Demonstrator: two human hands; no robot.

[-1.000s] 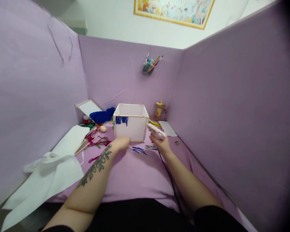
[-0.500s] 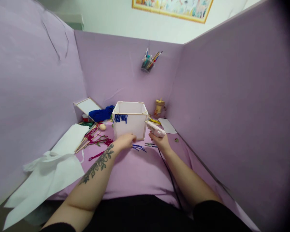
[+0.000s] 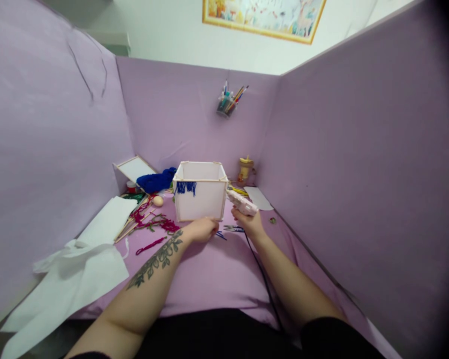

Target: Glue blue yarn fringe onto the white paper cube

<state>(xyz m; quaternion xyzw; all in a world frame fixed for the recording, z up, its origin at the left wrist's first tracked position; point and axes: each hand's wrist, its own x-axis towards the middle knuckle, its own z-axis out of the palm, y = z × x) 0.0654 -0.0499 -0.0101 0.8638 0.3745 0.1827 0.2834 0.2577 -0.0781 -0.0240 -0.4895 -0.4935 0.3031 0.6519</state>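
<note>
A white open-topped box (image 3: 200,197) with a wooden-stick frame stands mid-table, a short fringe of blue yarn (image 3: 186,187) hanging from its front top edge. My right hand (image 3: 249,222) grips a pink glue gun (image 3: 241,202), nozzle pointing at the box's right corner; its black cord (image 3: 260,271) runs back toward me. My left hand (image 3: 201,230) lies on the table just in front of the box, fingers closed over loose blue yarn strands (image 3: 220,234). Whether it has hold of them is hard to see.
Purple panels wall the table on three sides. Left of the box lie red yarn and wooden sticks (image 3: 149,222), a blue yarn skein (image 3: 157,179), a white framed panel (image 3: 134,168) and white paper sheets (image 3: 78,264). A pencil cup (image 3: 228,102) hangs on the back wall.
My left hand has slid rightward along the front of the box onto the loose blue strands. The right hand with the glue gun has barely moved.
</note>
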